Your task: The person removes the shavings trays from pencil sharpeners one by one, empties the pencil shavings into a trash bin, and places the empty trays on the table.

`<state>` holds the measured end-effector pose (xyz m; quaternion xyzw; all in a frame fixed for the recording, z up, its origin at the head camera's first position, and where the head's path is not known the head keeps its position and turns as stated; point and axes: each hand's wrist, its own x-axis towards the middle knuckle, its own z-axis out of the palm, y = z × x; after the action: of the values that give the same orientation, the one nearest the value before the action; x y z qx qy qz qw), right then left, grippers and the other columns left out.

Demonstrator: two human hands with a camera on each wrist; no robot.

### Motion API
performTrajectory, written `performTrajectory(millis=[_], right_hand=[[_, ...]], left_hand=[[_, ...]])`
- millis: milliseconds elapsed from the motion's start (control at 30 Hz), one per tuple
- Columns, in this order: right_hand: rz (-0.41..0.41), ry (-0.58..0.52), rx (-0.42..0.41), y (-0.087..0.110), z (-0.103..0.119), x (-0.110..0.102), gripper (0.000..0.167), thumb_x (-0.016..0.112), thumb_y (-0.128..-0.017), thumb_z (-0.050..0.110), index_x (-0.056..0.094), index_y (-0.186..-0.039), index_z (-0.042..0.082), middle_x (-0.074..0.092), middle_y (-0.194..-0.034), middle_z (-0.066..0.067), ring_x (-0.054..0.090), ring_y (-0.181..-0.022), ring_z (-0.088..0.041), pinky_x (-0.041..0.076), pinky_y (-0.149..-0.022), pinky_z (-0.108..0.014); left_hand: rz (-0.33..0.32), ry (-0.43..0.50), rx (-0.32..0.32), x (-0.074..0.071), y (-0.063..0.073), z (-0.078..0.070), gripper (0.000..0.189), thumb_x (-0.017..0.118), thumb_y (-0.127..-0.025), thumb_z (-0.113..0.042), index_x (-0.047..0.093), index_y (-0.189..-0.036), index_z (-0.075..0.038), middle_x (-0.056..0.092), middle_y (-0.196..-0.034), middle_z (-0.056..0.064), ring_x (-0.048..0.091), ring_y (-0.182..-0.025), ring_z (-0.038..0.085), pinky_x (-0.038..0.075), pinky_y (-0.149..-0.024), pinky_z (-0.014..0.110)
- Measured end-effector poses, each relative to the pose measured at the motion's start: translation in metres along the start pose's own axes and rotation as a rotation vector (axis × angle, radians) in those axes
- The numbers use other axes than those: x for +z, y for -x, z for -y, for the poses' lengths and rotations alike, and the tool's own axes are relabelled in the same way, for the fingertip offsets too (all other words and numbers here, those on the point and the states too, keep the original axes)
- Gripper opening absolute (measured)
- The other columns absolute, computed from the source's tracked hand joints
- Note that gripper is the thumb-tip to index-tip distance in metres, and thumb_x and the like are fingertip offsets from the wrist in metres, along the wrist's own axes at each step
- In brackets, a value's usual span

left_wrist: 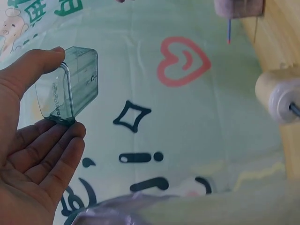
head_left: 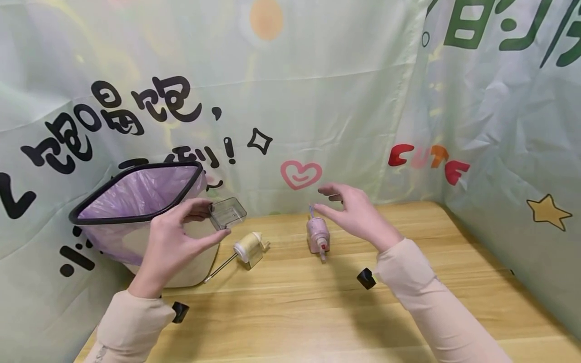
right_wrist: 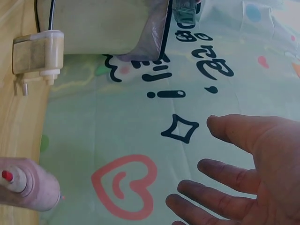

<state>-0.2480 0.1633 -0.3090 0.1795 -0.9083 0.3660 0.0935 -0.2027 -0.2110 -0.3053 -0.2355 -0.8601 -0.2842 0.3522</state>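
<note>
My left hand (head_left: 174, 237) pinches a small clear plastic box (head_left: 228, 213) between thumb and fingers, raised beside the bin's rim. The left wrist view shows the box (left_wrist: 70, 86) near the fingertips, with small print on one face. Below it on the table sits a cream crank pencil sharpener (head_left: 249, 248), a dark thin pencil-like rod (head_left: 221, 267) sticking out of it. My right hand (head_left: 360, 214) hovers with spread fingers, holding nothing. Just left of it stands a pink rounded object (head_left: 318, 234) with a red-tipped knob and a thin blue stick.
A pale bin (head_left: 190, 269) lined with a purple bag (head_left: 136, 191) stands at the back left, its black rim above the table. Printed cloth (head_left: 345, 111) hangs behind and on both sides of the wooden table (head_left: 295, 312).
</note>
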Motion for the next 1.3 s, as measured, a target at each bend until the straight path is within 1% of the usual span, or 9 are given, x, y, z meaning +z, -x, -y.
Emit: performTrajectory(millis=[167,367,467,567,733,867,967,1167,1300], right_hand=[[-0.004,0.009,0.008,0.004,-0.008,-0.004,0.050,0.071,-0.104,0.036,0.062,-0.146,0.010,0.065,-0.148,-0.014,0.062,-0.138,-0.040,0.052,-0.113,-0.060],[-0.004,0.020,0.028,0.011,-0.014,-0.009,0.051,0.070,-0.104,0.038,0.061,-0.147,0.011,0.065,-0.148,-0.014,0.061,-0.138,-0.041,0.053,-0.111,-0.060],[-0.003,0.025,0.038,0.016,-0.017,-0.012,0.052,0.069,-0.105,0.040,0.061,-0.148,0.012,0.064,-0.149,-0.014,0.061,-0.138,-0.041,0.054,-0.109,-0.060],[-0.003,0.032,0.048,0.020,-0.019,-0.014,0.052,0.068,-0.105,0.042,0.060,-0.148,0.013,0.064,-0.150,-0.014,0.060,-0.139,-0.040,0.054,-0.109,-0.060],[-0.013,0.048,0.043,0.024,-0.022,-0.018,0.053,0.068,-0.106,0.042,0.061,-0.147,0.012,0.065,-0.149,-0.014,0.061,-0.138,-0.039,0.053,-0.111,-0.060],[-0.018,0.046,0.039,0.028,-0.025,-0.022,0.053,0.069,-0.105,0.042,0.061,-0.147,0.010,0.065,-0.148,-0.015,0.062,-0.137,-0.040,0.052,-0.112,-0.060],[-0.016,0.051,0.060,0.031,-0.027,-0.025,0.053,0.069,-0.105,0.043,0.061,-0.147,0.011,0.065,-0.148,-0.015,0.062,-0.137,-0.040,0.054,-0.110,-0.061],[-0.030,0.072,0.082,0.038,-0.031,-0.034,0.055,0.068,-0.105,0.046,0.061,-0.147,0.012,0.064,-0.150,-0.016,0.062,-0.137,-0.042,0.055,-0.107,-0.062],[-0.032,0.087,0.076,0.044,-0.035,-0.038,0.055,0.067,-0.105,0.046,0.061,-0.147,0.011,0.064,-0.149,-0.017,0.062,-0.136,-0.043,0.054,-0.107,-0.063]], left_hand=[[0.048,0.061,0.001,0.014,0.001,-0.005,0.060,0.102,-0.071,-0.018,0.074,-0.124,-0.009,0.082,-0.107,0.003,0.079,-0.094,0.020,0.057,-0.087,0.009],[0.106,0.105,-0.021,0.029,0.004,-0.012,0.058,0.102,-0.073,-0.021,0.074,-0.122,-0.010,0.083,-0.107,0.003,0.081,-0.094,0.021,0.066,-0.085,0.032],[0.137,0.125,-0.030,0.037,0.007,-0.016,0.058,0.102,-0.072,-0.021,0.074,-0.121,-0.009,0.083,-0.107,0.004,0.082,-0.094,0.023,0.067,-0.085,0.037],[0.162,0.152,-0.023,0.046,0.009,-0.020,0.058,0.102,-0.072,-0.021,0.074,-0.120,-0.007,0.082,-0.107,0.006,0.082,-0.093,0.023,0.068,-0.085,0.036],[0.198,0.199,-0.018,0.062,0.011,-0.026,0.058,0.102,-0.073,-0.023,0.074,-0.121,-0.007,0.082,-0.109,0.006,0.081,-0.093,0.019,0.067,-0.085,0.031],[0.244,0.243,-0.035,0.074,0.012,-0.031,0.058,0.102,-0.073,-0.025,0.073,-0.120,-0.007,0.081,-0.111,0.006,0.081,-0.095,0.017,0.066,-0.087,0.029],[0.284,0.268,-0.053,0.083,0.013,-0.034,0.056,0.101,-0.074,-0.025,0.073,-0.119,-0.007,0.080,-0.111,0.006,0.080,-0.095,0.015,0.066,-0.089,0.028],[0.337,0.274,-0.067,0.101,0.013,-0.040,0.052,0.101,-0.075,-0.027,0.073,-0.115,-0.008,0.080,-0.108,0.004,0.078,-0.094,0.013,0.065,-0.088,0.025],[0.377,0.277,-0.090,0.112,0.016,-0.045,0.052,0.100,-0.075,-0.029,0.072,-0.115,-0.009,0.080,-0.105,0.001,0.079,-0.094,0.015,0.065,-0.089,0.026]])
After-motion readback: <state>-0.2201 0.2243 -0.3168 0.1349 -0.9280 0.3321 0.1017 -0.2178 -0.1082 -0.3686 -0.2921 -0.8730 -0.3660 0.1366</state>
